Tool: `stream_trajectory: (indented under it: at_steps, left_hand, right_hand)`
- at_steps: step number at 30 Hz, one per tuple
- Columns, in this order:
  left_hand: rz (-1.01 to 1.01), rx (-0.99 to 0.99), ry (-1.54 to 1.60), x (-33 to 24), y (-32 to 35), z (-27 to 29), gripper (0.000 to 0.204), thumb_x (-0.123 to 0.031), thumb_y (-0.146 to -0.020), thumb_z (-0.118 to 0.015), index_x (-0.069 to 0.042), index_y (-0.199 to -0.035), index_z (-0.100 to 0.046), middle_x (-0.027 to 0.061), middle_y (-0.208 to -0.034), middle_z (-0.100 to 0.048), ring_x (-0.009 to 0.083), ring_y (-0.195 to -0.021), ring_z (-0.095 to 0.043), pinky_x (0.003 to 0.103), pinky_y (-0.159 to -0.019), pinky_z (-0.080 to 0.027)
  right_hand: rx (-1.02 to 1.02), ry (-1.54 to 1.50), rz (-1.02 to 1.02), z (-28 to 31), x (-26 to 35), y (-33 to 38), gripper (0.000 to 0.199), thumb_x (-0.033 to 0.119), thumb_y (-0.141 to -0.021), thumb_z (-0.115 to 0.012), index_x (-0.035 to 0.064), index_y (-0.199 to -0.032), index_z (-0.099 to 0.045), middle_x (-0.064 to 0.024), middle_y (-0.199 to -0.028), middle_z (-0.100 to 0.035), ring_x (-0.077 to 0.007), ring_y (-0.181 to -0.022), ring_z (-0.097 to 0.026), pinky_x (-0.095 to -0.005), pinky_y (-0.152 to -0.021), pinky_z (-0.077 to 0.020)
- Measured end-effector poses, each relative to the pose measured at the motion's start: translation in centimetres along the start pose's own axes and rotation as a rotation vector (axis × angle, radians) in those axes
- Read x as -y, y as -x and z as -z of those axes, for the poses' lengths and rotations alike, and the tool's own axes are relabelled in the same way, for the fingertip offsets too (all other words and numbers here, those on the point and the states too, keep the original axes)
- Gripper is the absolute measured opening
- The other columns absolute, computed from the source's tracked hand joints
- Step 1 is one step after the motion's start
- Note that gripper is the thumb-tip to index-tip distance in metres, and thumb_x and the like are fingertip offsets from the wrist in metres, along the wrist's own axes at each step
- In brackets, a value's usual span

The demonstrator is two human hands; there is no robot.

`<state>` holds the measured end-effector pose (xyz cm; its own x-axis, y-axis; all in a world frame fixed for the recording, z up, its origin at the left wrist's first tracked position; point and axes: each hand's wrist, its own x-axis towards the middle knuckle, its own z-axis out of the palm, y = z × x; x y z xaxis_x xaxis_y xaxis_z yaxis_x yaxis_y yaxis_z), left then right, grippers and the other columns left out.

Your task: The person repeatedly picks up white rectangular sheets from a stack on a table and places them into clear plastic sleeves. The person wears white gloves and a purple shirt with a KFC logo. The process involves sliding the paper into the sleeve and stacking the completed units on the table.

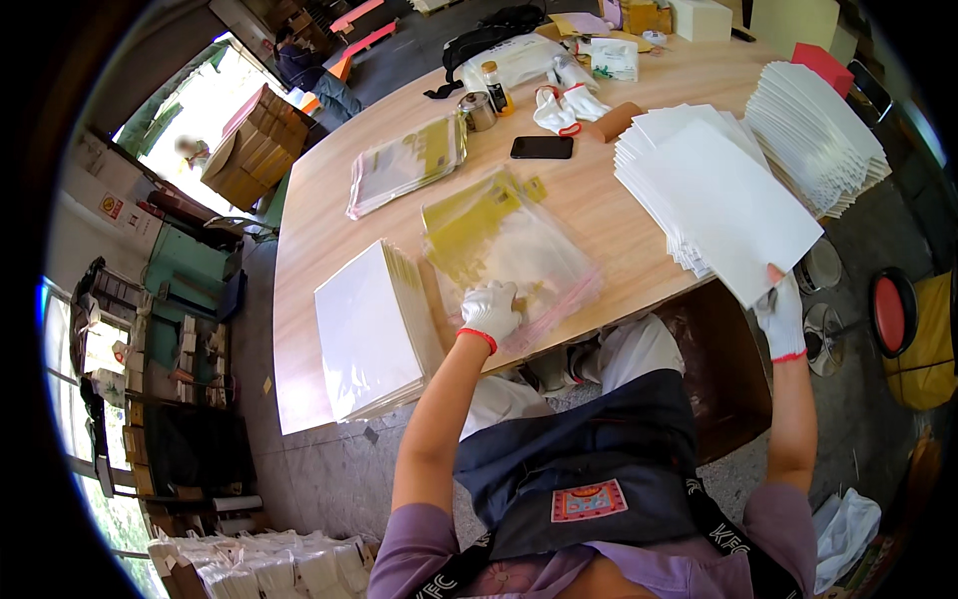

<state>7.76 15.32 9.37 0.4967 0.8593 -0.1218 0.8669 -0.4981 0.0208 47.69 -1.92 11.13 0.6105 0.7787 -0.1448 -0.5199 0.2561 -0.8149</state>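
A: How many hands are at work at the wooden table (309, 230)?
B: Two, each in a white glove with a red cuff. The right hand (782, 311) has thumb and fingers pinched on the near corner of one white sheet (743, 200), which lies slanting over a fanned stack.
A: And the left hand (490, 309)?
B: Its fingers are curled on the nearer pile of clear bags (509, 240) — whether they grip one, I cannot tell.
A: Count the piles for me.
B: Two of yellow-printed plastic bags: that one, and the farther pile of bags (409, 165) beyond it. Two fanned stacks on the right: the inner stack (647, 200) under the pinched sheet, the outer stack (813, 140) just beside it. One glossy white stack (364, 329) sits left of the left hand.
A: Any smaller things?
B: One black smartphone (542, 148), one brown cylinder (616, 122), one yellow-capped bottle (496, 88), one jar (477, 112) touching or close to it — and loose white gloves (584, 103), too bunched to count.
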Motion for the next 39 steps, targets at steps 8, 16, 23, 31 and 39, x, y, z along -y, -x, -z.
stream_trajectory:
  at_steps: [8,16,23,31,39]
  left_hand:
    - [0.081,-0.047,0.038,1.6,0.9,-2.6,0.033,-0.019,-0.069,-0.066,-0.014,-0.100,-0.056,0.0092,-0.101,-0.055,0.0310,-0.096,-0.056,0.043,-0.074,-0.050]
    - [0.114,-0.134,0.070,0.7,3.3,-4.1,0.032,-0.006,-0.068,-0.061,-0.014,-0.099,-0.056,0.0075,-0.097,-0.055,0.0290,-0.095,-0.055,0.042,-0.071,-0.050]
    - [0.018,-0.436,0.196,2.4,4.2,-5.1,0.028,-0.005,-0.068,-0.060,-0.012,-0.094,-0.058,0.0091,-0.095,-0.057,0.0283,-0.091,-0.056,0.040,-0.067,-0.049]
    - [0.052,-0.344,0.802,2.5,4.0,-3.0,0.030,0.003,-0.076,-0.052,-0.011,-0.101,-0.061,0.0122,-0.083,-0.057,0.0278,-0.069,-0.057,0.034,-0.064,-0.046]
    - [-0.015,-0.470,0.499,2.1,5.4,-3.8,0.036,0.003,-0.071,-0.052,-0.014,-0.102,-0.059,0.0103,-0.081,-0.055,0.0290,-0.070,-0.058,0.037,-0.059,-0.047]
  right_hand:
    - [0.528,0.270,-0.624,-1.0,-1.7,8.0,0.059,0.033,-0.075,-0.066,-0.0057,-0.115,-0.049,-0.0066,-0.076,-0.062,-0.0083,-0.044,-0.053,-0.0193,-0.033,-0.0377]
    - [0.401,0.153,-0.758,-0.2,-5.9,11.1,0.057,0.030,-0.075,-0.066,-0.0020,-0.119,-0.049,-0.0093,-0.092,-0.064,-0.0079,-0.053,-0.058,-0.0170,-0.035,-0.0377]
    - [0.327,-0.038,-0.641,0.8,-8.6,11.0,0.046,0.019,-0.080,-0.063,0.0000,-0.119,-0.049,-0.0105,-0.100,-0.063,-0.0133,-0.068,-0.063,-0.0218,-0.048,-0.0479]
    - [0.266,-0.143,-0.628,0.8,-12.1,11.0,0.042,0.017,-0.082,-0.062,0.0014,-0.119,-0.050,-0.0079,-0.101,-0.063,-0.0163,-0.080,-0.064,-0.0267,-0.063,-0.0522]
    - [0.303,-0.073,-0.526,-0.6,-13.2,11.3,0.044,0.019,-0.084,-0.059,-0.0007,-0.121,-0.046,-0.0103,-0.103,-0.062,-0.0167,-0.074,-0.064,-0.0251,-0.057,-0.0501]
